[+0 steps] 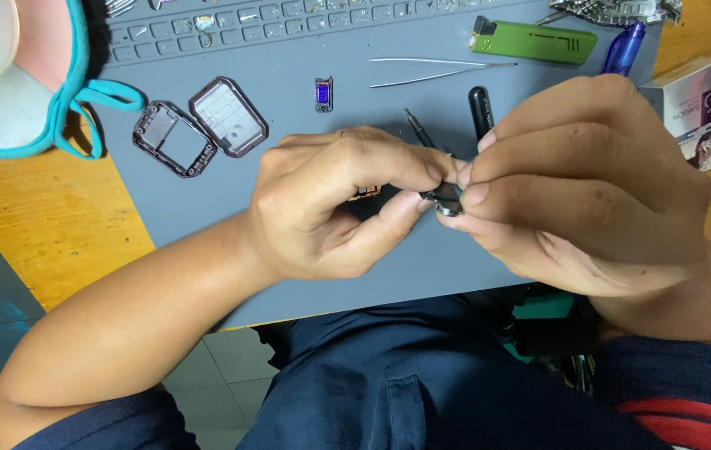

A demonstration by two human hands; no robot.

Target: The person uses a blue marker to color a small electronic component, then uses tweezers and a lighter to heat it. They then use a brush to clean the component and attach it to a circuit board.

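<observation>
Small dark metal part (445, 200), shiny at rim, mostly hidden, held above grey mat (305, 208) on bench (55, 225). Left hand (330, 208) grip closed on part, thumb and forefinger pinching. Right hand (572, 183) grip closed on same part from other side. Two dark rectangular frames (201, 125) lie well apart on mat; tweezers (439, 71), black screwdriver (480, 112) behind hands.

Left of the left hand (334, 208) the grey mat (197, 208) lies bare up to two dark frames (201, 125), while behind the joined fingers (443, 171) a screwdriver (422, 132), black pen (480, 108), tweezers (439, 71) and small blue chip (324, 93) crowd the way.
</observation>
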